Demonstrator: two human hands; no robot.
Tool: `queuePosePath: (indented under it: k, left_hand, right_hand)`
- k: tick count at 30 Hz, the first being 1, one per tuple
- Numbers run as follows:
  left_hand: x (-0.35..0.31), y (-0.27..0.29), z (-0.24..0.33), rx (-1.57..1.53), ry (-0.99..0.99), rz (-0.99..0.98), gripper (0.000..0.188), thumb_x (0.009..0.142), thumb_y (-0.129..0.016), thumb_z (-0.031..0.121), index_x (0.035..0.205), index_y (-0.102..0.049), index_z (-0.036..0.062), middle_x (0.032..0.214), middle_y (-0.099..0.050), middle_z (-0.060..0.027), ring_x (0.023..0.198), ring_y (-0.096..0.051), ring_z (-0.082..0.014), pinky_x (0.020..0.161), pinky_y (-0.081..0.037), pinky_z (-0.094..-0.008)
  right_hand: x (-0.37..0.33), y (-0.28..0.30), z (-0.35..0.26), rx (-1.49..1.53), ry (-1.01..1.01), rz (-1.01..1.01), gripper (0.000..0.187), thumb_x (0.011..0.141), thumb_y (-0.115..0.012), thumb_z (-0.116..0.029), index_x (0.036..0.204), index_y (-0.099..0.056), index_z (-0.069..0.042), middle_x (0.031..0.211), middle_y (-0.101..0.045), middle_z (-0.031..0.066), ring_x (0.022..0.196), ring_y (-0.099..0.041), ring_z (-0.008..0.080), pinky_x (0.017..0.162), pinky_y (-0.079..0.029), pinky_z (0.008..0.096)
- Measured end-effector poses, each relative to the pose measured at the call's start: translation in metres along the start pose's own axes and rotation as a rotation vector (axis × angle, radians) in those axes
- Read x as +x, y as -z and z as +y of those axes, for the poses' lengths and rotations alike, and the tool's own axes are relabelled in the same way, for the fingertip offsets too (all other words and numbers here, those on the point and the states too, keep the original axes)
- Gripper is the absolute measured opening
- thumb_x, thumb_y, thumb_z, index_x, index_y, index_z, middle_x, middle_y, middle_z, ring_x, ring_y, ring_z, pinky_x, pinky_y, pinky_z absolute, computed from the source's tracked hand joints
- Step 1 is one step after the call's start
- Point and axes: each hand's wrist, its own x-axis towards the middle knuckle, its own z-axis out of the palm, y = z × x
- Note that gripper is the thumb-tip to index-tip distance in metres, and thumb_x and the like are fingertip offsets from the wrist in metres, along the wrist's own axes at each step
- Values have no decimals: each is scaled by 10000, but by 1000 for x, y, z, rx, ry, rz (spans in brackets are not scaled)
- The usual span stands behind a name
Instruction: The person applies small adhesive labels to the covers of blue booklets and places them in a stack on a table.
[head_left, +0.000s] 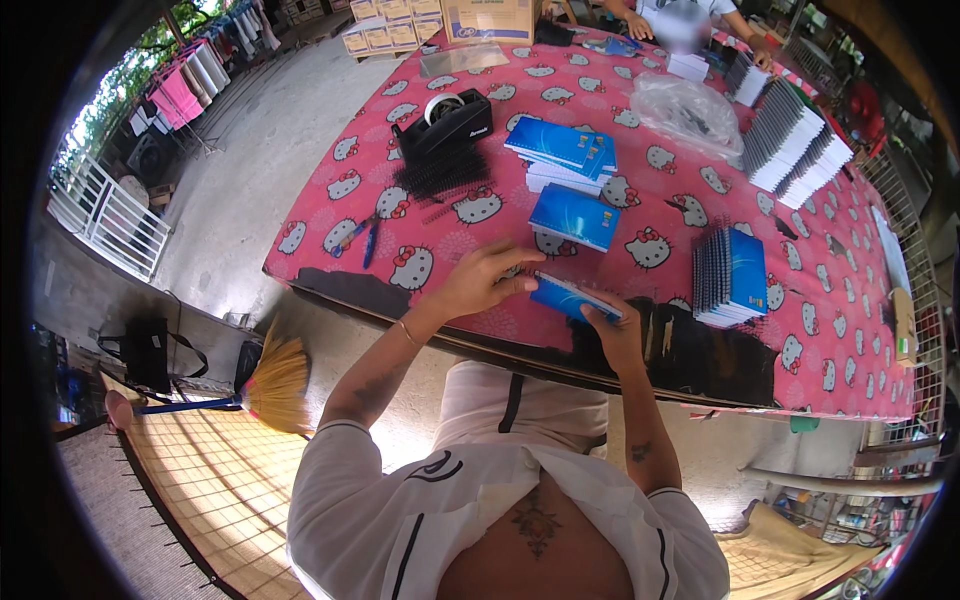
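Note:
My right hand (615, 325) grips a small blue-covered notebook (567, 297) by its right end, thumb on the cover. The notebook is tilted above the table's near edge. My left hand (490, 280) is at the notebook's left end, with its fingers bent and the fingertips at the bound edge; a finer hold there is too small to make out. Just beyond lies a short pile of blue notebooks (575, 217), and behind it a taller, uneven stack of blue notebooks (560, 147). To the right stands a stack of spiral-bound notebooks (730, 275).
A pink patterned cloth covers the table (620, 275). On it lie a tape dispenser (455, 120), black binding coils (440, 175), a blue pen (371, 242), a clear plastic bag (685, 110) and tall notebook stacks (790, 140). Another person's hand (640, 27) is at the far side. A broom (275, 385) lies left.

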Motion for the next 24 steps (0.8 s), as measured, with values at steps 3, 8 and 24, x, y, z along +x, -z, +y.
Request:
queuePosePath:
  k: [3,8,24]
  left_hand:
    - [6,8,-12,51,70,-243,284,919,-695,208,1166,-651,76,1001,-625,-113,823,-633,-252,683,-497,-389]
    - [15,0,47,566,-76,-106,636,951,-603,439,1434,-472,48,1347,-527,-196,1231,-519,-360,961,-416,-541]
    - [-10,-45,59,729,7,-2,901,887,-582,575,1517,-328,-16,1591,-306,-223,1487,-271,-368,1134,-202,-661]
  right_hand:
    - [1,0,-5,-73,-31,1,278,927,-700,-106,1179,-698,10,1013,-702,30,902,-589,72,802,-470,232]
    - [-9,-3,-19,12,-77,102,307,929,-713,-147,1181,-692,27,989,-690,26,877,-580,77,776,-474,241]
    - [-22,-22,-33,125,-84,153,344,920,-736,-197,1205,-698,-7,975,-693,13,819,-581,69,686,-475,232]
